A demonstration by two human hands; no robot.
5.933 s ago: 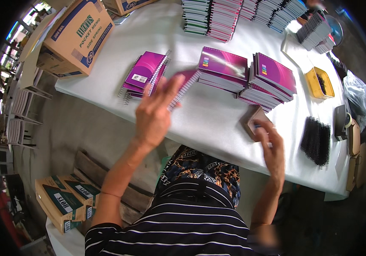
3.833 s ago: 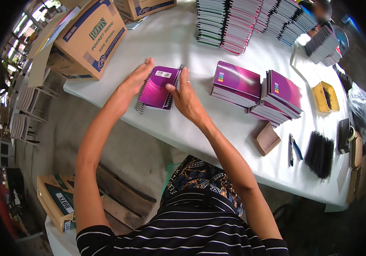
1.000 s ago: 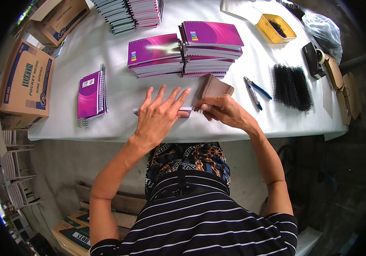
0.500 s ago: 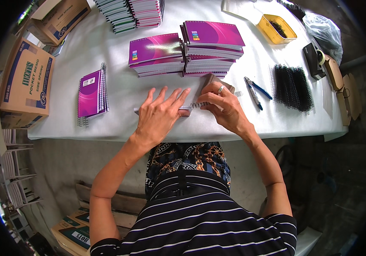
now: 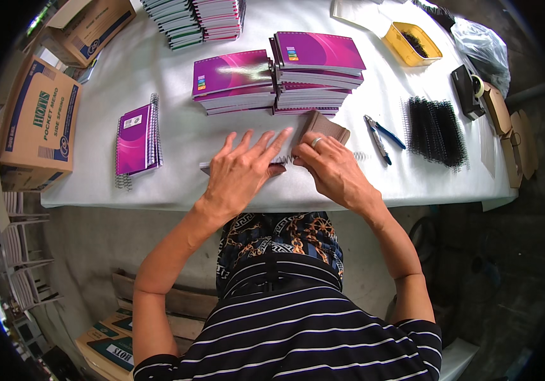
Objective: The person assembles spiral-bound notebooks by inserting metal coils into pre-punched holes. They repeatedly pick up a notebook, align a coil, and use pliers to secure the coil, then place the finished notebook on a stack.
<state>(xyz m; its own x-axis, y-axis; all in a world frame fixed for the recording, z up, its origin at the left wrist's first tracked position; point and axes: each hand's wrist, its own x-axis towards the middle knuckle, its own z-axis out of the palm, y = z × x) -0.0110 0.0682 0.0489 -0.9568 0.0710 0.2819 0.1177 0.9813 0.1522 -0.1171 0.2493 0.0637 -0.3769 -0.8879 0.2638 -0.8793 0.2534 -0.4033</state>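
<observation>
Since half a second ago my right hand point(image 5: 333, 168) has dropped off the brown block point(image 5: 323, 126) and now pinches the wire coil point(image 5: 288, 159) at the notebook point(image 5: 244, 168) edge, frame centre; so I'd say binding is starting. Left hand point(image 5: 240, 171) is spread flat, pinning the notebook, which it mostly hides; coil engagement can't be made out

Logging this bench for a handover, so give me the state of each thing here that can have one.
left hand: flat, fingers spread, pressing a notebook on the table
right hand: at the spiral wire by the notebook's edge
brown block: leaning against the right hand
yellow tray: open, dark pieces inside
pliers: lying untouched
black coils: loose pile
small notebook: closed, bound
notebook stacks: closed, piled
</observation>
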